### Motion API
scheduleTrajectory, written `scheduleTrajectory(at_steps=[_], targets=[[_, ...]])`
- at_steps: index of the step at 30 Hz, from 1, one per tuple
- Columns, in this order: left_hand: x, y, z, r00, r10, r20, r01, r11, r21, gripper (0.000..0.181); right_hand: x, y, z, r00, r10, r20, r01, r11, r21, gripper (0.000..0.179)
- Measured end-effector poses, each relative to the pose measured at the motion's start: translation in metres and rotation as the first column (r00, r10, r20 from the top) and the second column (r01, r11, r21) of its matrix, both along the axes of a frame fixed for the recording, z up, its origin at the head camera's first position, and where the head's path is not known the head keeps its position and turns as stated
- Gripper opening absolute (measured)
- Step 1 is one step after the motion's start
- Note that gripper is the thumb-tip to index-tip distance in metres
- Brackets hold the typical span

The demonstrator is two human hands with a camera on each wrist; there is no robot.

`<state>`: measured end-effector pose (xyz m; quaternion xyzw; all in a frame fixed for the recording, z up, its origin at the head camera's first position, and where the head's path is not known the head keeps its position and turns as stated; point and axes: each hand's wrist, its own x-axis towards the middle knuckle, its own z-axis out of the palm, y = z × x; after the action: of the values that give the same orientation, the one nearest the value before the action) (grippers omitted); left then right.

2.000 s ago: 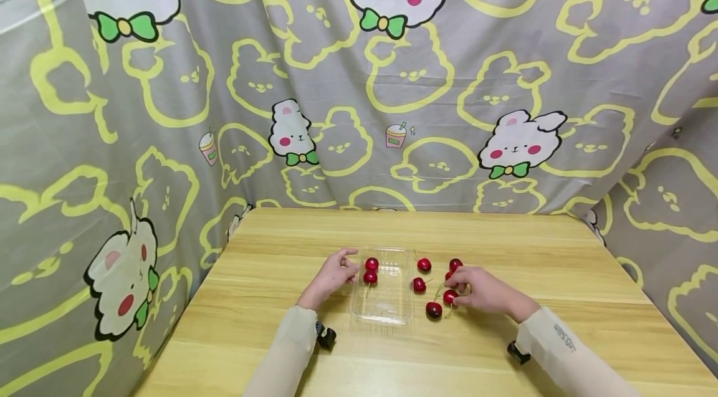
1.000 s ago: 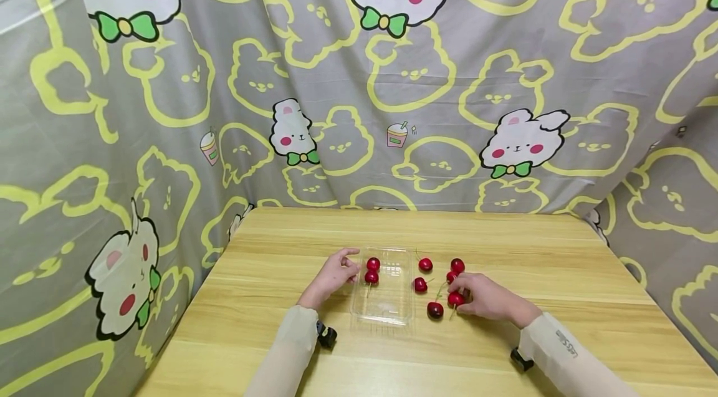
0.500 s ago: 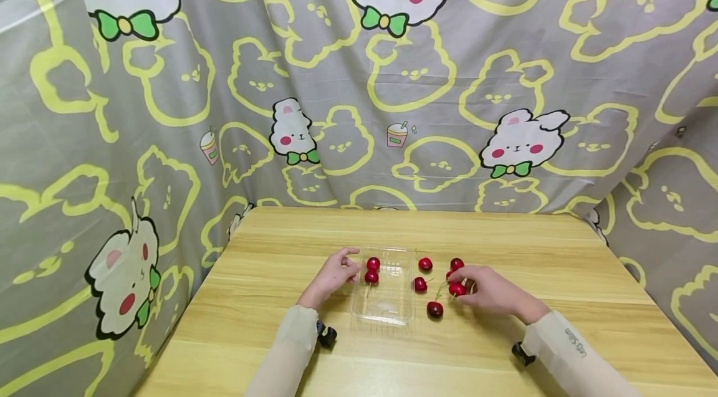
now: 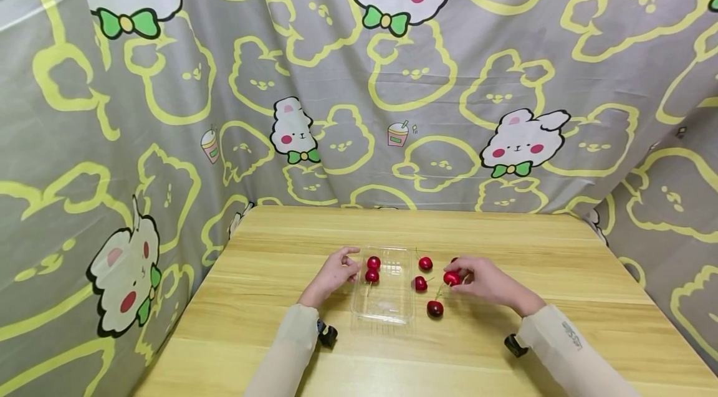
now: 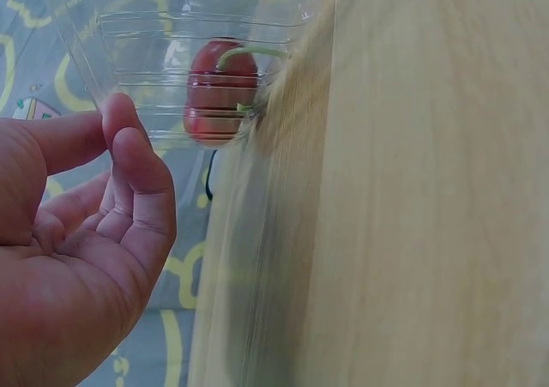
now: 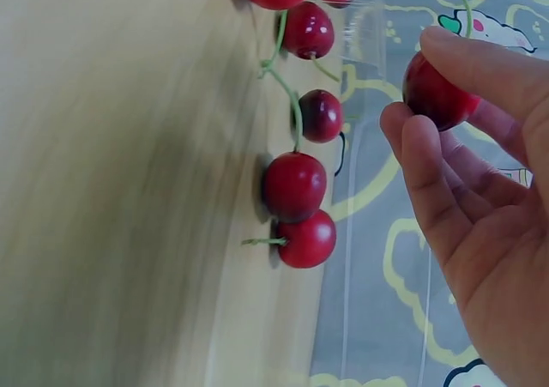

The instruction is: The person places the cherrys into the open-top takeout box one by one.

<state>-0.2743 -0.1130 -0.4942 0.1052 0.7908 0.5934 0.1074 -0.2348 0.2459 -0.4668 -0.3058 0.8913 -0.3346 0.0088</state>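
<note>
wooden table (image 4: pixel 426 359) — cherry (image 6: pixel 439 93) in right grip (image 6: pixel 493 220), partly behind fingers (image 6: pixel 489 69)

Light wood-grain table (image 4: pixel 370 366), far edge by grey curtain (image 4: pixel 339 82), which hangs left, far and right. On it: yellow animal outlines (image 4: pixel 414 73), white rabbit heads (image 4: pixel 524 141) with green bows (image 4: pixel 511 169); pink cup print (image 4: pixel 397 134) at far middle, another to its left

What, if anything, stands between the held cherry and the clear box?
A loose cherry lies on the table between them, then the clear box's right wall; the held cherry looks raised, so it could probably pass over.
</note>
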Motion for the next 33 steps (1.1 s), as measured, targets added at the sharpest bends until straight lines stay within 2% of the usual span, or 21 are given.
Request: scheduleTrajectory(at_steps=[7,16,23,33], targets=[[0.000,0.001,-0.002,1.000,0.006,0.006,-0.006,1.000,-0.001,0.046,-0.002,-0.008,0.007,1.000,-0.014,-0.014,0.015,1.000,0.008,0.035],[-0.002,-0.001,-0.004,1.000,0.000,0.005,0.000,1.000,0.009,0.047,-0.005,-0.024,0.008,1.000,0.023,0.000,-0.023,1.000,-0.021,0.033],[-0.002,0.000,-0.005,1.000,0.004,0.001,-0.004,1.000,0.010,0.046,-0.008,-0.038,0.008,0.999,0.049,-0.024,-0.050,0.998,-0.030,0.033],[0.000,0.002,-0.002,1.000,0.011,0.001,-0.011,1.000,0.013,0.045,-0.010,-0.060,0.012,0.995,0.085,-0.050,-0.084,0.996,0.020,0.033]])
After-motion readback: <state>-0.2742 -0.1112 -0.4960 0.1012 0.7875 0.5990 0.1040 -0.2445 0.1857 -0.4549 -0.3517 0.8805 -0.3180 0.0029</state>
